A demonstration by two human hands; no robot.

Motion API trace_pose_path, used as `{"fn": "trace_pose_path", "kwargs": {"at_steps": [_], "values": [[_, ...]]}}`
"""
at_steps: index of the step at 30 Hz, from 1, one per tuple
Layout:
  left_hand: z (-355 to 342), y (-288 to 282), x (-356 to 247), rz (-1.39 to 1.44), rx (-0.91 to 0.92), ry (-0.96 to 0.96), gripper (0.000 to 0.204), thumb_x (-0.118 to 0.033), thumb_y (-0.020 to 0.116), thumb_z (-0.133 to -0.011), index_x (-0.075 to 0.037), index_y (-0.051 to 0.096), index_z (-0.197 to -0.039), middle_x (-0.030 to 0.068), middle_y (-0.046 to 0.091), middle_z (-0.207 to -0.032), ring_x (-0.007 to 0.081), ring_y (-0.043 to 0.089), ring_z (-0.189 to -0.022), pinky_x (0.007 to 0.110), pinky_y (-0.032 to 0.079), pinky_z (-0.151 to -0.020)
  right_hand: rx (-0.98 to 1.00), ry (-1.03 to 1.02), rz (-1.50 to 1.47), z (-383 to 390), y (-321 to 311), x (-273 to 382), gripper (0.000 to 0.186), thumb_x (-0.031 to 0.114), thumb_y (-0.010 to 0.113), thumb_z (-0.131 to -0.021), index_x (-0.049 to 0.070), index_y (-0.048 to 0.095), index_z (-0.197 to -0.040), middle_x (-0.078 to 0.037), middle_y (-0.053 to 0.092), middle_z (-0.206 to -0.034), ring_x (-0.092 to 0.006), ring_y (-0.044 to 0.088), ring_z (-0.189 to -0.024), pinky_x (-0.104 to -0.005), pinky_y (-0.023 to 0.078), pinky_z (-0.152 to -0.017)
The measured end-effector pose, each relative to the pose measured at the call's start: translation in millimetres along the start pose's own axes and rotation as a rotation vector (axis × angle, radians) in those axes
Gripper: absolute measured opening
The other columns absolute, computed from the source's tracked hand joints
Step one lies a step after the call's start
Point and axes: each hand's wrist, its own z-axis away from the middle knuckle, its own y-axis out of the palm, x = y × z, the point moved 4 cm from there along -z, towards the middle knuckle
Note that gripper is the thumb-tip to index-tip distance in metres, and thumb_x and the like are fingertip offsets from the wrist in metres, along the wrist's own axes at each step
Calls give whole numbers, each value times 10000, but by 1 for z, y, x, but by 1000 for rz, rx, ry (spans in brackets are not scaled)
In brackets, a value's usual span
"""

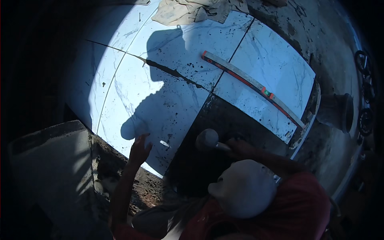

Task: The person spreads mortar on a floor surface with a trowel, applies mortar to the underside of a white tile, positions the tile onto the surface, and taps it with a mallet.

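Observation:
Neither of my hands is in view. Below me a co-worker [304, 204] in red and a pale cap bends over white marble-patterned tiles [248, 44]. The co-worker's left hand [140, 148] is at the near tile's edge, fingers apart. The co-worker's right hand [238, 148] grips the handle of a pale-headed mallet [207, 138] over a dark bare square [192, 160] between tiles. A long spirit level [244, 80] with orange and red parts lies diagonally across the right tiles. A large shadow falls on the middle tiles.
A crumpled beige cloth [184, 10] lies at the top. A dark bucket [334, 112] stands to the right, with black round objects [364, 120] beyond it. A concrete block or ledge [48, 168] is at the lower left, beside broken soil [140, 192].

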Motion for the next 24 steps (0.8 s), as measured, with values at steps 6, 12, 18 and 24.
{"fn": "trace_pose_path", "kwargs": {"at_steps": [6, 12, 18, 24], "values": [[-114, 40, -96, -64, -8, 189, 471, -156, 651, -830, -78, 471, -1258, 182, 515, -1278, 414, 546, -1092, 491, 461, -901, 139, 107, -199, -17, -14, 11, 348, 294, 572, -864, 53, 520, -1111, -239, 630, -932, -410, 623, -871, -502, 486, -759], [-146, 39, -128, 60, -176, 240, 363, -155, 608, -866, -52, 526, -1204, 191, 559, -1223, 396, 545, -1115, 468, 450, -927, 153, -26, -470, -91, -3, 34, 412, 331, 585, -868, 34, 524, -1146, -216, 640, -944, -359, 643, -880, -453, 499, -777], [-158, 16, -132, 221, -200, 21, 360, -177, 601, -876, -10, 557, -1192, 214, 593, -1172, 378, 562, -1112, 426, 453, -921, 48, -191, -588, -168, 8, 46, 365, 304, 579, -877, 12, 553, -1094, -206, 625, -914, -361, 625, -869, -458, 477, -782], [-154, 27, -137, 163, -239, 152, 360, -166, 584, -891, -1, 540, -1208, 211, 596, -1177, 367, 568, -1113, 423, 461, -915, -568, -381, -84, -130, -82, 55, 338, 151, 616, -842, 23, 561, -1150, -194, 572, -1137, -376, 565, -1027, -444, 467, -870]]}}
